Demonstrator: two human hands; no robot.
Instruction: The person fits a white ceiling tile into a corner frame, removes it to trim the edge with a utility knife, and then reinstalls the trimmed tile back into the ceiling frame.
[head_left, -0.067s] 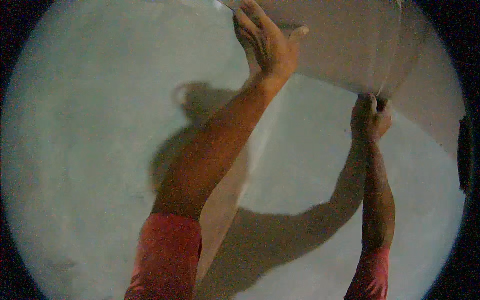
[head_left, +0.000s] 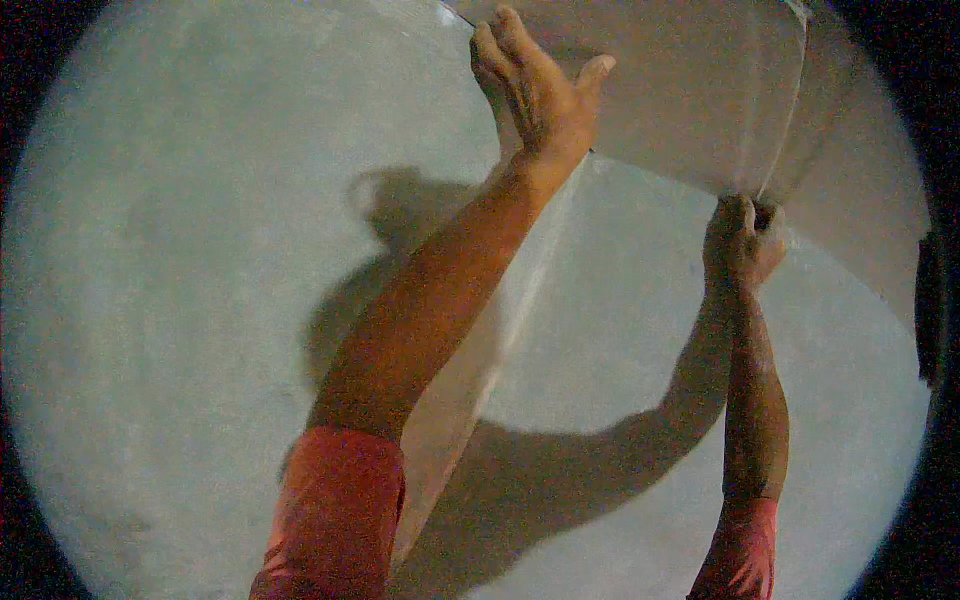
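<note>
My left hand (head_left: 540, 95) is raised against a brown panel (head_left: 660, 90) at the top, its thumb stretched away from its fingers. It appears to hold nothing and lies across the edge where the panel meets the pale green-grey surface (head_left: 190, 250). Farther right, my right hand (head_left: 744, 240) is closed at the same edge, fingers curled and pressed together. A dark spot shows between its thumb and fingers, too small and dim to name. From that hand a thin pale line (head_left: 790, 115) runs up the brown panel; whether it is a cord or a seam I cannot tell.
A pale seam (head_left: 525, 300) slants down the green-grey surface between my arms. Broad shadows (head_left: 560, 470) of my head and arms fall across it. A dark upright object (head_left: 928, 310) stands at the far right rim.
Both hands sit very slightly lower in the picture, along with the panel edge. The pale line above my right hand appears a little farther right at its top. Neither hand's grip has visibly changed.
</note>
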